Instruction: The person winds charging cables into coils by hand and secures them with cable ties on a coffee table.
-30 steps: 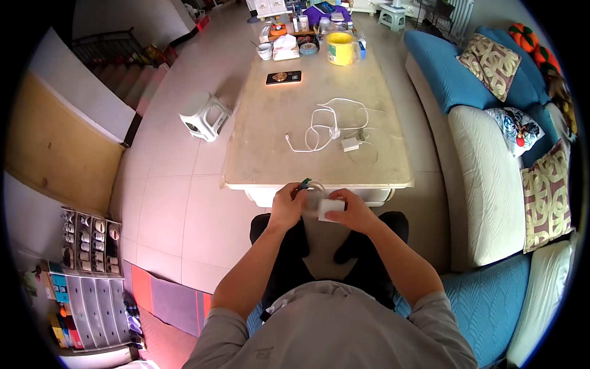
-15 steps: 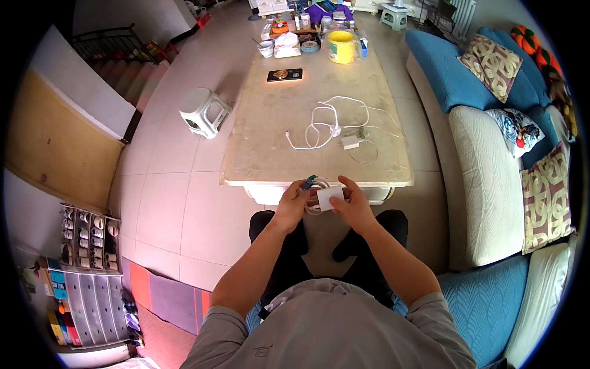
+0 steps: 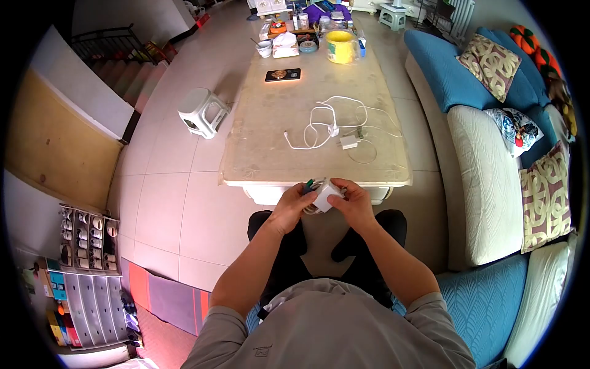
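Bench (image 3: 258, 160); just before its near edge, right hand (image 3: 356, 205) and left hand (image 3: 290, 207) facing, wrists angled inward. Right fingers closed round block (image 3: 327, 196), left fingers round cable (image 3: 311, 210). Block white, boxy, tilted. Cable pale, coiled.

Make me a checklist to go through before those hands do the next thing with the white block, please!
1. Right hand has hold of the white block: ok, the thumb lies on it.
2. Left hand has hold of the coiled cable: ok.
3. Coiled cable goes right around the block: cannot tell, the hands and block hide part of it.
4. White cable on the table is wound up: not ok, it lies in loose loops.
5. Phone is apart from the loose loops: ok, it lies farther up the table.
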Available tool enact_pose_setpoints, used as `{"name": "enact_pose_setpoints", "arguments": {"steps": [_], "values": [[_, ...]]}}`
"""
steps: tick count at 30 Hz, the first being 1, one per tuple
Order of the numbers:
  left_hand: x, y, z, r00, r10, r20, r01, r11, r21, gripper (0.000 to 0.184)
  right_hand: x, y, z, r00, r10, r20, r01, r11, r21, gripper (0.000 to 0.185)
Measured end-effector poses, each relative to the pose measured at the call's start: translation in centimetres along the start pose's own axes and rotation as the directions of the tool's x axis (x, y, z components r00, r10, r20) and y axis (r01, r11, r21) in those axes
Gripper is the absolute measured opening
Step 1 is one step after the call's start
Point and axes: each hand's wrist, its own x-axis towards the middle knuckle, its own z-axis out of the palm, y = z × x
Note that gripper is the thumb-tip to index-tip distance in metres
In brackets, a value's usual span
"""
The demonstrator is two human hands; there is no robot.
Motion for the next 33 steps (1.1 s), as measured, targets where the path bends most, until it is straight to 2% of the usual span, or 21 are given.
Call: {"name": "enact_pose_setpoints", "arguments": {"steps": [3, 5, 8, 11, 14, 15, 17, 20, 21, 24, 27, 29, 33], "values": [[0.0, 1.0, 0.2, 0.996, -0.054, -0.070, 0.059, 0.996, 0.061, 0.047, -0.5, -0.9, 0.6, 1.000, -0.003, 0.020, 0.004, 1.000, -0.023, 0.042], [0.3, 1.0, 0.4, 0.991, -0.070, -0.115, 0.078, 0.994, 0.070, 0.044, -0.6, -1.6, 0.8, 1.000, -0.010, -0.016, 0.008, 0.994, -0.110, 0.041], [0.6, 0.6, 0.5, 0.991, -0.079, -0.106, 0.073, 0.996, -0.059, 0.038, -0.4, -1.5, 1.0, 0.999, 0.008, -0.038, -0.014, 0.987, -0.158, 0.038], [1.2, -0.7, 0.5, 0.977, 0.025, -0.214, -0.065, 0.981, -0.181, 0.031, -0.5, -1.5, 1.7, 0.998, -0.035, -0.058, 0.031, 0.997, -0.072, 0.034], [1.8, -1.4, 1.3, 0.918, 0.127, -0.375, -0.194, 0.970, -0.148, 0.029, -0.3, -1.3, 2.2, 0.995, -0.079, -0.067, 0.080, 0.997, 0.005, 0.035], [1.8, -1.3, 1.3, 0.913, 0.146, -0.380, -0.192, 0.978, -0.085, 0.028, -0.2, -1.5, 2.4, 0.994, -0.089, -0.068, 0.090, 0.996, 0.021, 0.036], [1.8, -1.1, 1.5, 0.906, 0.184, -0.381, -0.182, 0.982, 0.042, 0.026, -0.5, -2.7, 2.6, 0.994, -0.098, -0.046, 0.094, 0.993, -0.076, 0.038], [1.0, 0.1, 1.0, 0.956, 0.152, -0.251, -0.100, 0.973, 0.207, 0.031, -0.2, -3.1, 2.0, 0.987, -0.159, 0.005, 0.155, 0.949, -0.273, 0.037], [0.8, 0.6, 1.2, 0.958, 0.141, -0.249, -0.089, 0.974, 0.206, 0.032, 0.0, -3.1, 1.7, 0.982, -0.186, 0.030, 0.184, 0.921, -0.344, 0.036], [0.4, 1.8, 1.6, 0.962, 0.112, -0.250, -0.067, 0.981, 0.182, 0.037, 0.5, -3.3, 1.3, 0.978, -0.194, 0.075, 0.208, 0.901, -0.381, 0.035], [0.7, 1.6, 1.2, 0.963, 0.089, -0.253, -0.072, 0.995, 0.075, 0.039, 0.6, -3.9, 1.6, 0.982, -0.127, 0.140, 0.178, 0.871, -0.458, 0.037], [1.1, 1.1, 0.5, 0.969, 0.075, -0.237, -0.087, 0.995, -0.040, 0.038, 0.4, -3.8, 2.1, 0.984, -0.111, 0.138, 0.167, 0.837, -0.520, 0.040], [1.0, 0.8, 0.5, 0.970, 0.089, -0.228, -0.104, 0.993, -0.051, 0.038, -0.2, -4.7, 3.5, 0.987, -0.122, 0.104, 0.160, 0.766, -0.623, 0.055]]}}
